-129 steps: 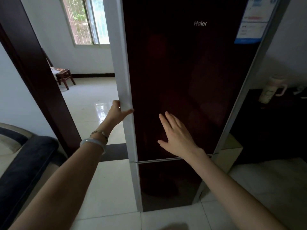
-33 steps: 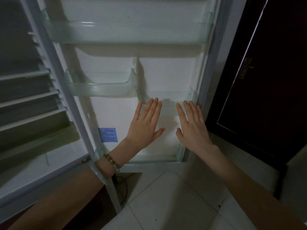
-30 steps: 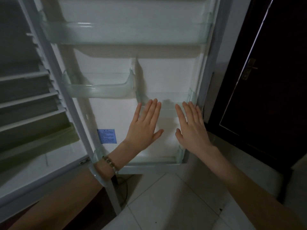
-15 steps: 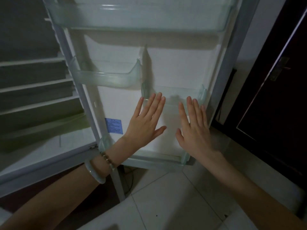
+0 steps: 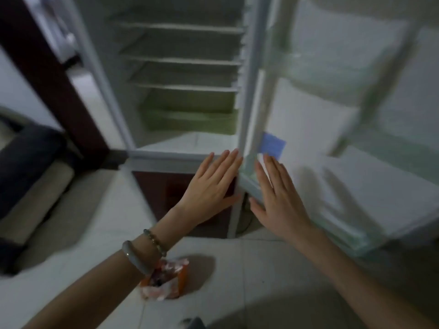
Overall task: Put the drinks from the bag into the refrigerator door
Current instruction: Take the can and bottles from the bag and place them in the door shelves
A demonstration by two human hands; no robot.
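The refrigerator (image 5: 187,74) stands open ahead, its wire shelves bare. Its door (image 5: 332,129) swings out to the right, with clear plastic door racks (image 5: 344,224) that look bare. An orange and white bag (image 5: 166,281) lies on the floor tiles under my left forearm, partly hidden by my wrist. My left hand (image 5: 211,188) is held flat with fingers spread before the dark lower door. My right hand (image 5: 278,198) is also flat and spread, by the door's lower hinge-side corner. Neither hand holds anything. No drinks show. The picture is blurred.
A dark sofa (image 5: 28,176) sits at the left. A dark wooden door frame (image 5: 47,74) rises left of the refrigerator. A green drawer (image 5: 190,119) sits low inside the refrigerator. The floor (image 5: 237,281) is pale tile.
My view has swung left and down from the door racks to the refrigerator's inside and the floor. The bag has come into sight. Both hands stay flat and spread.
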